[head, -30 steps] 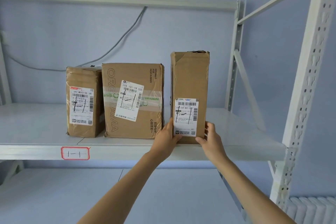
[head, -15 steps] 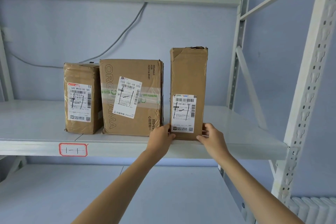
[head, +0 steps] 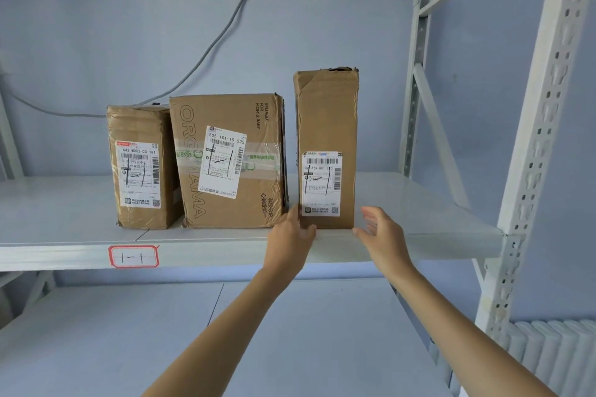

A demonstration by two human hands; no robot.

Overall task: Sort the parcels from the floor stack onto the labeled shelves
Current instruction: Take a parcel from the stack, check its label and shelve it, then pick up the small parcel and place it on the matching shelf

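Note:
A tall narrow cardboard parcel with a white shipping label stands upright on the white shelf, near its front edge. My left hand touches the parcel's lower left corner, thumb on its front face. My right hand hovers just off the parcel's lower right side, fingers spread and relaxed, holding nothing. Left of it stand a wide brown parcel printed with large letters and a smaller taped parcel. A red-framed tag reading 1-1 is stuck on the shelf's front edge.
A white perforated upright frames the rack on the right, with a diagonal brace behind. A lower shelf lies beneath my arms. A grey cable runs down the blue wall. A white radiator sits at bottom right.
My right hand has come off the tall parcel's lower right side and opened. The left hand stays at its lower left corner. The parcel now stands on the shelf.

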